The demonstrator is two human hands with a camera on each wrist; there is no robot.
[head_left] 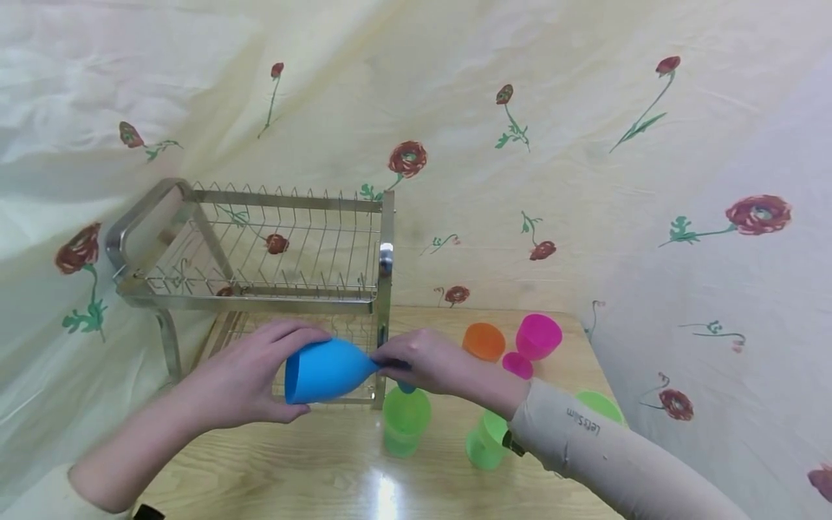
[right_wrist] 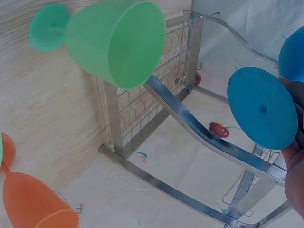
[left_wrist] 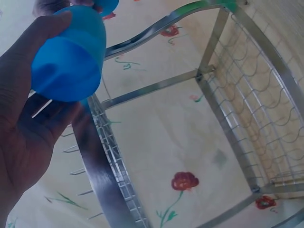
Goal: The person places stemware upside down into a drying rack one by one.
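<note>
One blue goblet (head_left: pixel 328 370) is sideways in your grasp: your left hand (head_left: pixel 253 372) curls round its bowl, your right hand (head_left: pixel 425 360) pinches its stem. You hold it before the metal dish rack (head_left: pixel 312 305).

Creased cream cloth (head_left: pixel 448 87) printed with red flowers (head_left: pixel 408 159) and green leaves (head_left: pixel 681 230) rose like a wall behind the far edge of the pale wooden worktop (head_left: pixel 292 462) and ran past its far right corner along the right edge, while a white glare (head_left: pixel 386 495) lay toward the near edge.
</note>
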